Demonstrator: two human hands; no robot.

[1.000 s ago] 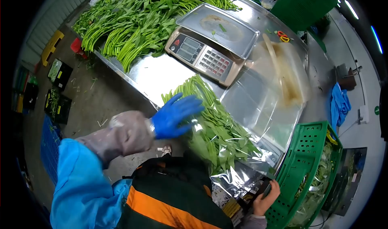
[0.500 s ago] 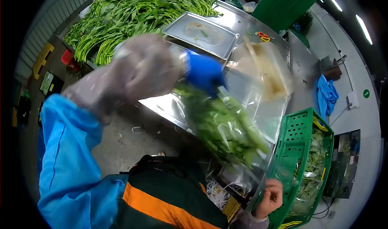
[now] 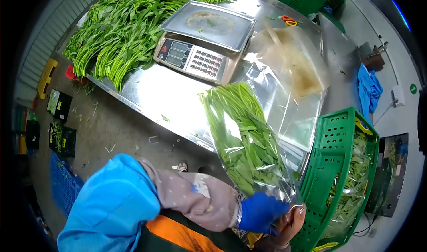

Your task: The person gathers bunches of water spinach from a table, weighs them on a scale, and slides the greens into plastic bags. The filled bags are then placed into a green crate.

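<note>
A clear plastic bag of leafy greens [image 3: 247,141] lies slanting over the table's near edge, stems toward the scale and leaves toward me. Both of my hands meet at its lower end. My left hand [image 3: 262,213], in a blue glove, has its fingers closed on the bunched plastic there. Bare and curled, my right hand [image 3: 292,221] pinches the same end of the bag just to the right. Fingertips of the left hand are partly hidden against the right. Beyond the bag stands a digital scale [image 3: 211,65] with a bare metal pan.
Loose long-stemmed greens [image 3: 129,29] are heaped on the metal table [image 3: 147,89] at the back left. Flat plastic bags [image 3: 293,60] lie right of the scale, near orange-handled scissors [image 3: 290,20]. A green crate [image 3: 327,163] holding bagged greens stands close on my right.
My gloved left hand has moved from the bag's stem end down to its leaf end, beside my right hand. The scale's display and keys have come into view.
</note>
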